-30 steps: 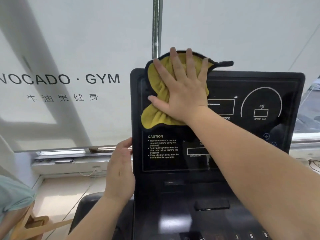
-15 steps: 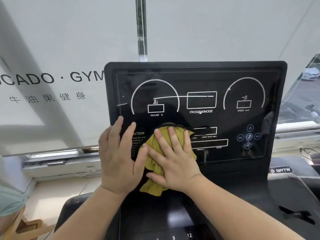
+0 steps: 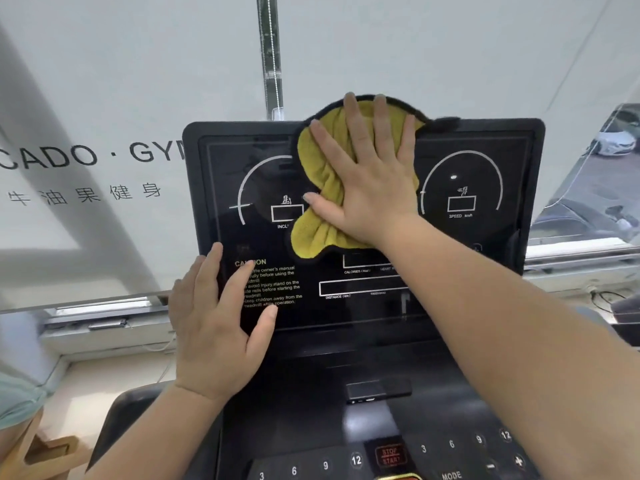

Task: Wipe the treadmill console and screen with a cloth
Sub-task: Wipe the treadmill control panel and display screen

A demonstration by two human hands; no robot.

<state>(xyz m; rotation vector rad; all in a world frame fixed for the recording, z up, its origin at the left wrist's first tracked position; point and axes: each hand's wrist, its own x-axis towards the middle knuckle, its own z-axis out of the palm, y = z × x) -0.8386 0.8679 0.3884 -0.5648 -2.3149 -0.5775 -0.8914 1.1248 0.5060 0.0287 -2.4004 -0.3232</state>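
A black treadmill screen [image 3: 478, 271] stands upright in front of me, with white dial outlines and a caution text at its lower left. A yellow cloth with a dark edge [image 3: 320, 188] lies against the screen's upper middle and reaches over its top rim. My right hand [image 3: 370, 181] presses flat on the cloth, fingers spread and pointing up. My left hand [image 3: 221, 330] rests flat on the screen's lower left corner, partly over the caution text, holding nothing. Below the screen lies the console panel [image 3: 311, 420] with number keys and a red stop/start button [image 3: 390, 455].
A white roller blind with printed gym lettering [image 3: 104, 154] hangs behind the treadmill, its bead chain [image 3: 272, 53] above the screen. A window sill [image 3: 104, 323] runs at the left. Parked cars [image 3: 616, 142] show through glass at the right. A wooden stool [image 3: 41, 455] stands at lower left.
My right hand slid the cloth from the screen's lower middle up to its upper middle and top rim. My left hand stayed at the lower left corner.
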